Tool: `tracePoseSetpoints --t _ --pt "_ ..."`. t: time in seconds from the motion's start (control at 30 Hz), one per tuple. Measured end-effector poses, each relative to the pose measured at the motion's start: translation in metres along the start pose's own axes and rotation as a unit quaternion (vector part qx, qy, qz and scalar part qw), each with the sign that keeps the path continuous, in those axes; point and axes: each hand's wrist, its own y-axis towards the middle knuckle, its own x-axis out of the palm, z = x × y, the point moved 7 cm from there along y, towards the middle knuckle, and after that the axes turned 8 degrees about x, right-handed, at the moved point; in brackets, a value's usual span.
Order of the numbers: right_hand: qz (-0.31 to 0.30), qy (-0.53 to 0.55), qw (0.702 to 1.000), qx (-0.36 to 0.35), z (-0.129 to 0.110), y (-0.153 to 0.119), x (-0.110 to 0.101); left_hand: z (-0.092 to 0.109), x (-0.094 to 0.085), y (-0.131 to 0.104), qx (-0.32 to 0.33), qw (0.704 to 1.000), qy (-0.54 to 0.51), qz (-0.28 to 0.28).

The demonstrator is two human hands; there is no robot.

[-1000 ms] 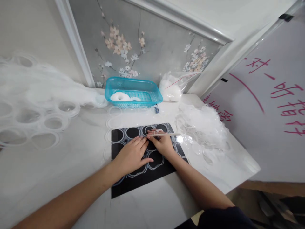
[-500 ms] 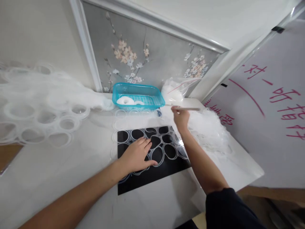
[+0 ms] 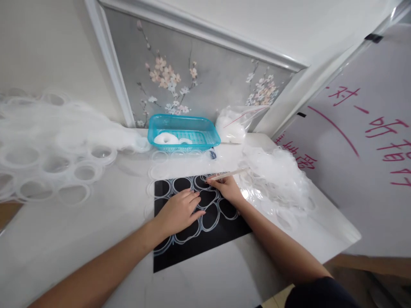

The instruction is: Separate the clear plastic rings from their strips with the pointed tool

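A black sheet [image 3: 205, 246] lies on the table, with rows of whitish rings [image 3: 219, 210] over it in a clear film that also reaches past its left and far edges. My left hand [image 3: 179, 210] rests on the ringed area, fingers stretched out and thumb apart. Near the sheet's far edge, my right hand [image 3: 228, 188] pinches a thin pale stick [image 3: 236, 172], slanted with its rear end to the right. The stick's tip is by a ring in the far row; whether it touches is too small to tell.
Behind the sheet stands a blue plastic basket [image 3: 184, 121] with white ring-shaped pieces [image 3: 166, 138]. Beside it is a clear zip bag [image 3: 233, 128] of white material. Crumpled clear film [image 3: 276, 171] lies right, and ringed film [image 3: 64, 132] bulges up left. A whiteboard [image 3: 359, 192] borders the right.
My right hand has moved left and toward me with the stick, from beyond the black sheet to its far rows of rings. The left hand stays on the sheet; the view has shifted slightly.
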Motion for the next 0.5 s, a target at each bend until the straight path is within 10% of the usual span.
tracePoseSetpoints --t 0.27,0.5 --pt "-0.179 0.007 0.983 0.04 -0.005 0.009 0.007 -0.004 -0.003 0.001 -0.022 0.999 -0.021 -0.012" --pt "-0.147 0.017 0.989 -0.009 -0.008 0.004 0.005 -0.012 -0.004 0.007 -0.097 0.991 -0.086 -0.02"
